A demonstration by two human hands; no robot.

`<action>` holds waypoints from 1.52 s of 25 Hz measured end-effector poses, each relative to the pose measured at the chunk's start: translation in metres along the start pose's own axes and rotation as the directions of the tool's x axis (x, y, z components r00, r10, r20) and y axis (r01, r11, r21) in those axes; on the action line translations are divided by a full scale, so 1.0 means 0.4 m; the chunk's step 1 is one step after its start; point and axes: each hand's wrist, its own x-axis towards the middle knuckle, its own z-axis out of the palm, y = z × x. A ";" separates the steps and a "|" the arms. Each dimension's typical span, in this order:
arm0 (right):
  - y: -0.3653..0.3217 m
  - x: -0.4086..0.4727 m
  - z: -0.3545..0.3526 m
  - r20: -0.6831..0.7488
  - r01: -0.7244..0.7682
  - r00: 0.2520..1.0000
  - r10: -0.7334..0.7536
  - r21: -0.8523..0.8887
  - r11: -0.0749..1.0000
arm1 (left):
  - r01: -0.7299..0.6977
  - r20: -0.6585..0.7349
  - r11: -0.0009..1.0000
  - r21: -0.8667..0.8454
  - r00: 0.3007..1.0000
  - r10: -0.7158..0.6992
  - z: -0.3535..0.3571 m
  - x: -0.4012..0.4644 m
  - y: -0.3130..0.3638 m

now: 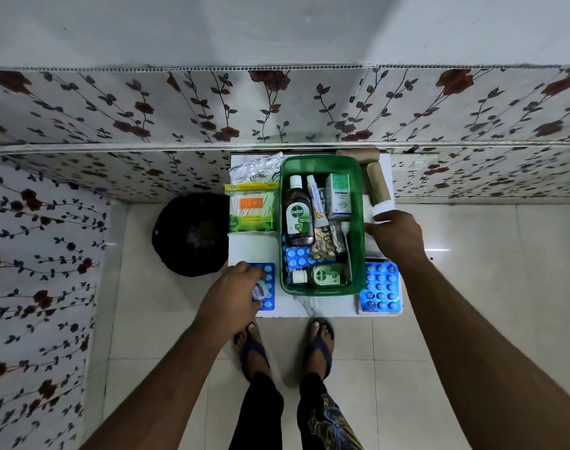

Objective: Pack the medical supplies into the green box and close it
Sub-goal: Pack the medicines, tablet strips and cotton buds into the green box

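The green box (358,254) stands open in the middle of a small white table (309,306). Inside it lie a large Dettol bottle (297,216), a small Dettol bottle (321,276), a white tube (315,198), an Optibex carton (339,196) and a blue blister strip (296,256). My left hand (234,293) is at the table's front left, closed on a small clear roll (260,289) over a blue blister pack (269,300). My right hand (397,237) is just right of the box, its fingertips gripping a white bandage roll (381,209).
A Tulips cotton swab pack (251,206) and a foil packet (256,168) lie left of the box. Brown rolls (376,181) lie at the back right, and another blue blister pack (379,287) at the front right. A black bag (192,235) sits on the floor to the left. My feet are by the table's front edge.
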 end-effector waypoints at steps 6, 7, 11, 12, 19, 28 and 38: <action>0.016 -0.012 -0.016 0.031 -0.013 0.999 0.010 0.106 0.994 | -0.037 -0.347 0.976 -0.216 0.937 -0.041 -0.120 -0.046 0.065; 0.018 -0.021 -0.032 0.018 -0.001 1.000 -0.001 0.121 0.993 | -0.095 -0.434 0.962 -0.255 0.901 -0.026 -0.154 -0.046 0.099; 0.002 -0.077 -0.102 -0.100 0.090 0.992 -0.073 0.170 0.981 | -0.241 -0.308 0.963 -0.122 0.931 0.194 -0.202 0.059 0.257; -0.008 -0.089 -0.114 -0.109 0.108 0.990 -0.089 0.193 0.975 | -0.241 -0.215 0.970 -0.025 0.949 0.230 -0.188 0.098 0.283; -0.055 -0.112 -0.132 -0.082 0.110 0.993 -0.086 0.357 0.928 | -0.254 -0.061 0.957 0.141 0.962 0.265 -0.111 0.203 0.314; -0.206 -0.170 0.072 0.063 0.193 0.976 -0.207 0.183 0.964 | -0.006 -0.397 0.936 -0.352 0.907 -0.143 -0.200 0.077 0.084; -0.251 -0.125 0.134 0.054 0.330 0.944 -0.326 -0.110 0.938 | 0.067 -0.286 0.917 -0.394 0.939 -0.192 -0.118 0.074 -0.023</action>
